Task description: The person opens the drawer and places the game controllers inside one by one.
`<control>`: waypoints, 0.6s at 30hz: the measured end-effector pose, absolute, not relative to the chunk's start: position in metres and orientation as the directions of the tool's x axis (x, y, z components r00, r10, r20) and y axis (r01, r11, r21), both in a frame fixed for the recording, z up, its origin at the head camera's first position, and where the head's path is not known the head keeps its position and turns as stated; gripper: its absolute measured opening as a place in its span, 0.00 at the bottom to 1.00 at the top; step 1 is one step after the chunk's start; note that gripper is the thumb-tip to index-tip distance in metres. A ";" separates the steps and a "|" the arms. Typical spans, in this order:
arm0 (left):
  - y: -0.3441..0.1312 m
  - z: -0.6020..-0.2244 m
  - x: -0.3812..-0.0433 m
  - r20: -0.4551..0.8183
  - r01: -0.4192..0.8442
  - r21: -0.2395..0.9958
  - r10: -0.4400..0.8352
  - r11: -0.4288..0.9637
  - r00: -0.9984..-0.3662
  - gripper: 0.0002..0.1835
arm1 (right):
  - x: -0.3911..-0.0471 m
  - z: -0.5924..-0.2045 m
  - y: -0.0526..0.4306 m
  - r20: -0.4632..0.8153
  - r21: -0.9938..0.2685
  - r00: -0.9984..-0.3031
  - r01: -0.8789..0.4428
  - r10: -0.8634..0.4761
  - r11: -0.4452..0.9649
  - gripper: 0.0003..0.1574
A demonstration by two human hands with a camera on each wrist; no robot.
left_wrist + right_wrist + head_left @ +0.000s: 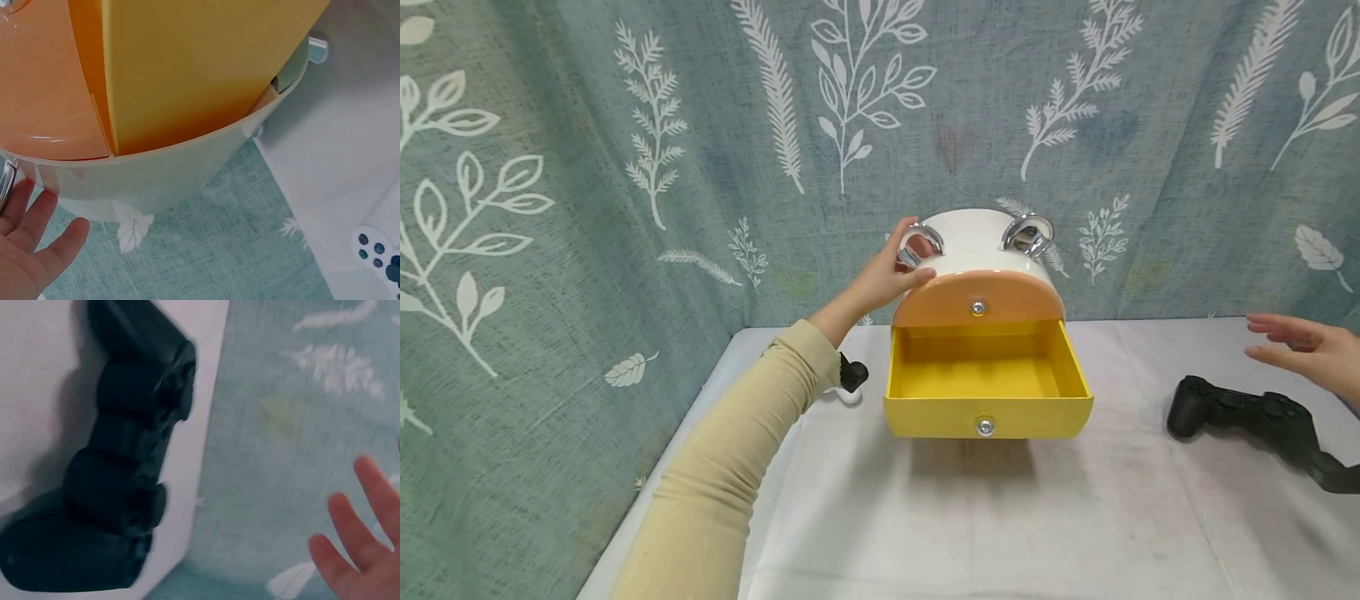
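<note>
A rounded storage box (966, 233), with a white shell and metal ring ears, stands at the back of the table. Its orange upper drawer (940, 304) is closed, while the yellow lower drawer (925, 418) is pulled out with a bare floor inside. My left hand (887, 271) holds the box at the left ring ear, thumb on the front edge and fingers behind the ring. In the left wrist view its fingertips (44, 206) lie against the white side. My right hand (1311, 354) hovers, fingers apart, above a black game controller (1247, 417), touching nothing.
A white game controller (373, 240) lies left of the box, partly hidden by my sleeve in the head view, with a black piece (853, 373) beside it. A green leaf-patterned curtain (715, 167) hangs behind and left of the white-covered table (985, 533).
</note>
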State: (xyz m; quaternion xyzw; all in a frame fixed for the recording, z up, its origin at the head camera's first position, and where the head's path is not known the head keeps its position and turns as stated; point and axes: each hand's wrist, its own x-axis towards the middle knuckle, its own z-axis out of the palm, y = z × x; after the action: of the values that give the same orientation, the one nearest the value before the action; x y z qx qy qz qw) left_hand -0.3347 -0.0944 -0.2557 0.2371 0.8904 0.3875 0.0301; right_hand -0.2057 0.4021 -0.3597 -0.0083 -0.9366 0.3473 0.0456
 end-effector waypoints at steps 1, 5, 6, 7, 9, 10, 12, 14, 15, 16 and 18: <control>-0.094 -0.256 -0.335 0.131 0.399 0.704 0.446 0.588 -0.886 0.44 | -0.207 -0.364 0.407 0.034 -0.644 -0.999 -0.008 0.018 0.765 0.47; -0.094 -0.256 -0.335 0.129 0.401 0.702 0.449 0.588 -0.884 0.44 | -0.211 -0.383 0.426 -0.151 -0.622 -0.987 0.046 -0.062 0.781 0.52; -0.094 -0.255 -0.335 0.129 0.401 0.702 0.449 0.588 -0.884 0.44 | -0.211 -0.387 0.430 -0.192 -0.619 -0.978 0.060 -0.077 0.783 0.53; -0.094 -0.255 -0.335 0.128 0.401 0.703 0.449 0.588 -0.884 0.44 | -0.211 -0.391 0.432 -0.218 -0.613 -0.972 0.067 -0.087 0.787 0.54; -0.095 -0.256 -0.335 0.126 0.398 0.704 0.448 0.588 -0.885 0.44 | -0.209 -0.397 0.435 -0.262 -0.617 -0.958 0.074 -0.116 0.784 0.56; -0.095 -0.256 -0.335 0.125 0.397 0.705 0.449 0.587 -0.885 0.44 | -0.208 -0.400 0.437 -0.277 -0.622 -0.953 0.079 -0.125 0.779 0.56; -0.095 -0.256 -0.335 0.122 0.396 0.704 0.449 0.589 -0.885 0.44 | -0.205 -0.407 0.438 -0.293 -0.631 -0.946 0.082 -0.140 0.772 0.57; -0.095 -0.255 -0.335 0.121 0.397 0.702 0.451 0.591 -0.884 0.45 | -0.203 -0.413 0.439 -0.306 -0.634 -0.941 0.091 -0.142 0.768 0.57; -0.095 -0.255 -0.335 0.119 0.398 0.702 0.454 0.590 -0.883 0.45 | -0.202 -0.415 0.439 -0.307 -0.636 -0.940 0.089 -0.146 0.766 0.57; -0.095 -0.255 -0.335 0.120 0.399 0.702 0.455 0.590 -0.883 0.45 | -0.201 -0.417 0.439 -0.312 -0.636 -0.939 0.093 -0.145 0.766 0.57; -0.095 -0.255 -0.335 0.122 0.402 0.702 0.457 0.587 -0.881 0.45 | -0.201 -0.421 0.440 -0.319 -0.627 -0.938 0.102 -0.135 0.773 0.58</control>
State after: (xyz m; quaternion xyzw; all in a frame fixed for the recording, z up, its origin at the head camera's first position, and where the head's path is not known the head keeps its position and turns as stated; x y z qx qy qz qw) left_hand -0.3349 -0.0947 -0.2549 0.2413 0.8902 0.3849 0.0356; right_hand -0.2009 0.4404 -0.4213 0.0090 -0.9249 0.3370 -0.1757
